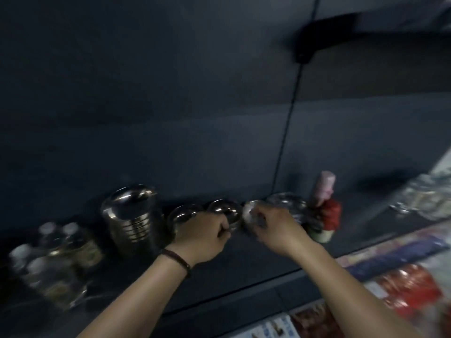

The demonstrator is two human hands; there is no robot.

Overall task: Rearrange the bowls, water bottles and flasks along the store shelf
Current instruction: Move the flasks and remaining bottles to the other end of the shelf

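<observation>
The view is blurred by motion. On the dark shelf (219, 272) stands a tall stack of steel bowls (131, 215). Right of it are small steel bowls (181, 215). My left hand (205, 237) grips one small steel bowl (225, 211) by its rim. My right hand (275, 230) pinches another small shiny bowl (250, 211) just right of that. Behind my right hand lies a wider steel bowl (288, 203). A pink flask (323, 189) stands at the right. Clear bottles with white caps (53, 254) cluster at the far left.
A red and white item (329, 220) sits below the pink flask. Glassware (424, 198) is at the right edge. Red packets (410, 291) and printed boxes (275, 328) fill the lower shelf at bottom right. A dark back panel (170, 93) rises behind the shelf.
</observation>
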